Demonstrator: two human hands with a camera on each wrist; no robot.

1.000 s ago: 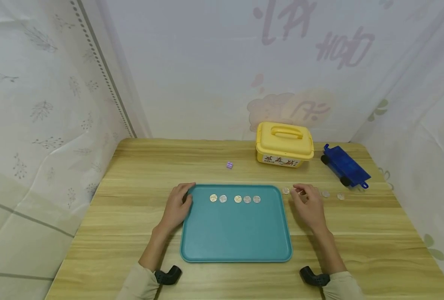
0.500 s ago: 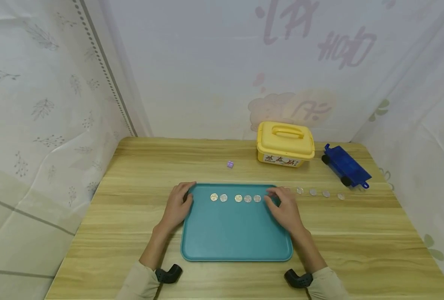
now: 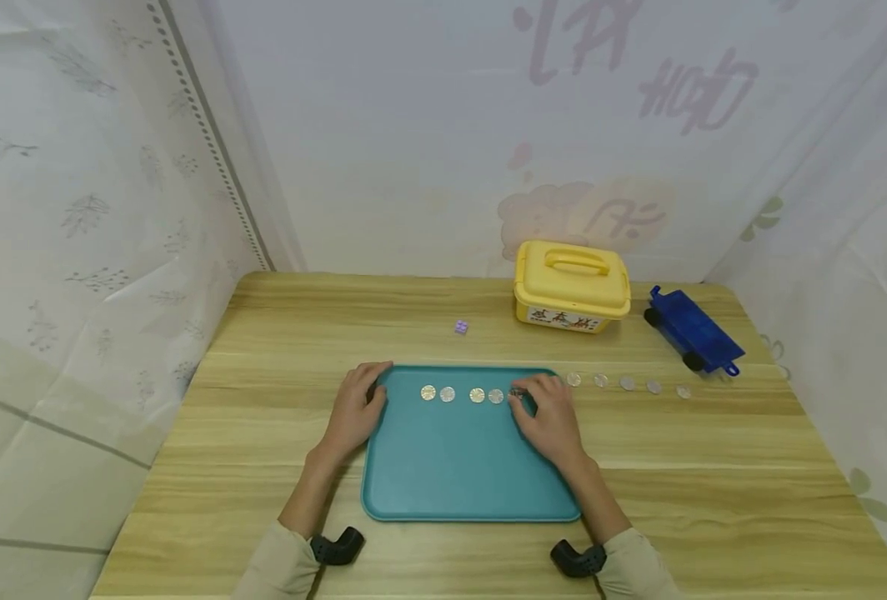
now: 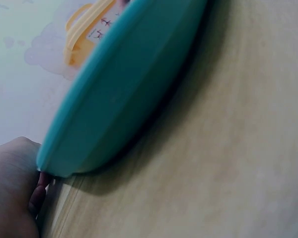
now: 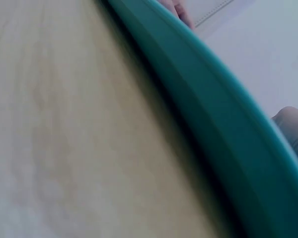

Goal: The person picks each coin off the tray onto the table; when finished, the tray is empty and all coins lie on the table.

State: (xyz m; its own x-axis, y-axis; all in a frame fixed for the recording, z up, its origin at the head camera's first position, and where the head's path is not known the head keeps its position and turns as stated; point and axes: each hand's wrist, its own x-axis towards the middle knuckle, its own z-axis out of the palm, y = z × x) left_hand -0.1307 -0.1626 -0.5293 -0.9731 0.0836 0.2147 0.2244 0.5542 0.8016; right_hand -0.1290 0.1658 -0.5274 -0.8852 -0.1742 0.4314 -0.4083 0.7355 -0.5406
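A teal tray (image 3: pixel 473 467) lies on the wooden table. Holding its far left corner is my left hand (image 3: pixel 353 408), with the fingers curved about the rim; the left wrist view shows that hand (image 4: pixel 12 183) at the tray's edge. Over the tray's far right part, my right hand (image 3: pixel 552 417) pinches the rightmost coin (image 3: pixel 516 392) of a row, partly covering it. To its left in the tray lie a silver coin (image 3: pixel 495 396), a gold coin (image 3: pixel 477 395), then another silver coin (image 3: pixel 447 394) and gold coin (image 3: pixel 428 392). In the right wrist view the tray wall hides the fingertips.
Right of the tray, several coins (image 3: pixel 627 383) lie in a line on the table. Behind them stand a yellow lidded box (image 3: pixel 571 287) and a blue toy wagon (image 3: pixel 691 331). A small purple toy brick (image 3: pixel 462 327) sits beyond the tray. Fabric curtains (image 3: pixel 383 150) enclose the table.
My right hand has moved left from the coins on the table to the rightmost coin in the tray, and now pinches it. The left hand has stayed at the tray's corner.
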